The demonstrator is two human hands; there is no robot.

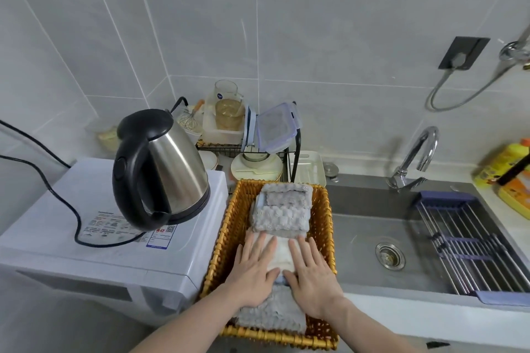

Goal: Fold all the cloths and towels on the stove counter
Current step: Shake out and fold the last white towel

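Basket (226, 241) golden-yellow wicker weave. Far towel (279, 215) grey, bubbly quilted texture; middle towel (282, 252) white/cream; near towel (269, 315) grey, same bubble pattern. Kettle (172, 157) brushed steel, black handle and lid. Appliance (86, 241) under it white, blue-edged label. Wall tiles (200, 23) pale grey, white grout. Sink (372, 215) grey steel; roll-up rack (470, 246) steel rods, navy ends. Bottles (504, 169) yellow and orange.

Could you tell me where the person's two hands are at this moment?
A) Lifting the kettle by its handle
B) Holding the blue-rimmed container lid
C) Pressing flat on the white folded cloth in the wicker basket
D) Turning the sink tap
C: the left hand and the right hand lie side by side with straight fingers on the white folded cloth in the wicker basket, between two grey cloths.
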